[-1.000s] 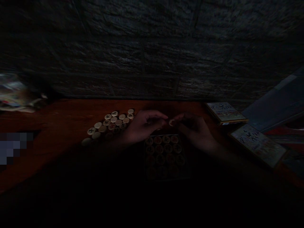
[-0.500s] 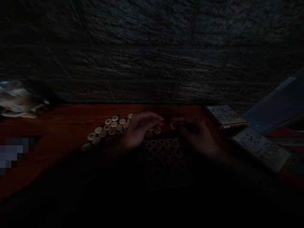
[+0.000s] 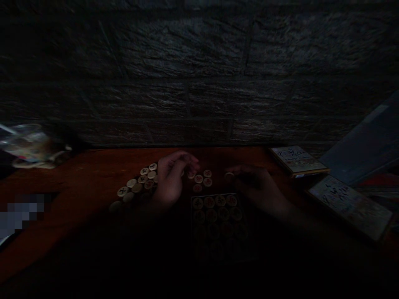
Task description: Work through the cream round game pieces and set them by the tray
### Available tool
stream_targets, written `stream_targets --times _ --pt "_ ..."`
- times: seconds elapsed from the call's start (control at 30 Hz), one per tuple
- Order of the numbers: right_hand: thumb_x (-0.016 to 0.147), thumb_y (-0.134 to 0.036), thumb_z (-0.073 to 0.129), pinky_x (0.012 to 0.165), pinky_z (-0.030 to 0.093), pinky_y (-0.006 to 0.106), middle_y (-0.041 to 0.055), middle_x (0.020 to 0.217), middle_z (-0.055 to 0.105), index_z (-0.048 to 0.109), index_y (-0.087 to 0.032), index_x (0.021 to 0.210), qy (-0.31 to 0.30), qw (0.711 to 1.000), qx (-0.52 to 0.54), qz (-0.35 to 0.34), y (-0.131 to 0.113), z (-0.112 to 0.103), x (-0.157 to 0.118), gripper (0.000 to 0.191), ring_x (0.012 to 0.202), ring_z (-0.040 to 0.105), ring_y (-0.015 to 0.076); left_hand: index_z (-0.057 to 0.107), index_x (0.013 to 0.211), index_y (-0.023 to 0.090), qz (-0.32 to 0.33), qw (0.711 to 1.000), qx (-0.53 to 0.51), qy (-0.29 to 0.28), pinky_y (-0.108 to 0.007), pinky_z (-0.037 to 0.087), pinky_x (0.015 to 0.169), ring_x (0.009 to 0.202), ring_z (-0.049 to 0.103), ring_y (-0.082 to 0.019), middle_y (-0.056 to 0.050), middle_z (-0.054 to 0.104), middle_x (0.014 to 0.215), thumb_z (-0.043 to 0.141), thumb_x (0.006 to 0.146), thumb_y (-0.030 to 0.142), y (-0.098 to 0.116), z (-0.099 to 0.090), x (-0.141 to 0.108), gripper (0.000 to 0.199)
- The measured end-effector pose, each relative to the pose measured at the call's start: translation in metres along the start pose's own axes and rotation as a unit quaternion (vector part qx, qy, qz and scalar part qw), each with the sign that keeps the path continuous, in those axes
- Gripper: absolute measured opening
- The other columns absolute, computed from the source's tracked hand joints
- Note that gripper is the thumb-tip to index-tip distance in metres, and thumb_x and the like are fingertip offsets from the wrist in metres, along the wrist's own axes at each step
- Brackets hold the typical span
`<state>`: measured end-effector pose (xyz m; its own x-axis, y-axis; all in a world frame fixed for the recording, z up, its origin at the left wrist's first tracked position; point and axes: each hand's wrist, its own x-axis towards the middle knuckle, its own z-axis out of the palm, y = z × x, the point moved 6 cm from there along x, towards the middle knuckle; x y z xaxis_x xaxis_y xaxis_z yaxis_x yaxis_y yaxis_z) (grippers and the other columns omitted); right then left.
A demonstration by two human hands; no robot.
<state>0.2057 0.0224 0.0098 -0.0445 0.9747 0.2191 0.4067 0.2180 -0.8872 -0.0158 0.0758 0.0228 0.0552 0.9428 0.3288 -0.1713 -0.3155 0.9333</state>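
Light is dim. My right hand (image 3: 260, 182) pinches a round Chinese chess piece (image 3: 229, 175) between thumb and fingers, right of a small group of pieces with red characters (image 3: 207, 182). Across from it, my left hand (image 3: 171, 176) has its fingers curled closed, their tips on another pale piece (image 3: 191, 176). Below and between the hands lies a square box (image 3: 191, 207) with rows of pieces in it, some marked in red and some in black; its near part is lost in shadow. Beside my left hand spreads a cluster of loose pieces (image 3: 136, 187), partly hidden by the hand.
On the right, two flat boxes (image 3: 296, 160) with printed lids lie on the wooden table (image 3: 93, 166), one overlapping the other. A clear plastic cup (image 3: 25, 141) stands far left. A brick wall (image 3: 187, 95) rises behind the table.
My left hand has drawn left and its fingers have curled more, uncovering the red-marked pieces. My right hand keeps its piece near the same spot. The view has tipped slightly upward.
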Motion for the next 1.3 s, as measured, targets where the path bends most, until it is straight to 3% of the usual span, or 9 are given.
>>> stream_targets --times 0.17,0.4,0.73,1.3 --pt "0.091 -0.035 0.072 0.087 0.062 0.037 0.0062 0.107 0.083 0.078 -0.022 0.106 -0.010 1.000 -0.006 -0.003 0.0015 0.0006 0.0006 0.021 0.095 0.079 0.0222 0.072 0.074 0.017 0.007 1.000 0.022 0.005 -0.028 0.047 0.054 0.055 0.062 -0.015 -0.005 0.070 0.066 0.058 0.088 0.032 0.0027 -0.0019 0.0008 0.025" --pt "0.092 -0.028 0.068 0.087 0.062 0.039 0.0035 0.106 0.084 0.081 -0.024 0.104 -0.053 0.998 -0.030 -0.006 0.0073 0.0043 0.0001 0.018 0.093 0.079 0.0218 0.071 0.066 0.016 -0.008 0.999 0.043 -0.001 -0.025 0.046 0.051 0.051 0.060 -0.014 -0.004 0.069 0.059 0.058 0.081 0.024 0.0050 -0.0009 -0.0005 0.021" --pt "0.091 -0.028 0.070 0.087 0.063 0.038 0.0027 0.103 0.084 0.083 -0.026 0.103 -0.063 0.997 -0.033 -0.016 0.0060 0.0046 0.0007 0.018 0.091 0.079 0.0220 0.071 0.065 0.016 -0.011 0.999 0.036 0.000 -0.024 0.045 0.048 0.049 0.060 -0.014 -0.004 0.067 0.056 0.061 0.081 0.032 0.0011 -0.0028 0.0019 0.025" --pt "0.089 -0.027 0.074 0.083 0.063 0.038 0.0021 0.103 0.083 0.085 -0.029 0.101 -0.030 0.997 -0.061 -0.023 0.0099 0.0013 0.0038 0.016 0.089 0.079 0.0228 0.073 0.067 0.016 0.017 0.999 0.030 -0.008 -0.023 0.044 0.046 0.046 0.060 -0.012 -0.003 0.069 0.057 0.061 0.086 0.027 0.0013 -0.0036 0.0014 0.025"
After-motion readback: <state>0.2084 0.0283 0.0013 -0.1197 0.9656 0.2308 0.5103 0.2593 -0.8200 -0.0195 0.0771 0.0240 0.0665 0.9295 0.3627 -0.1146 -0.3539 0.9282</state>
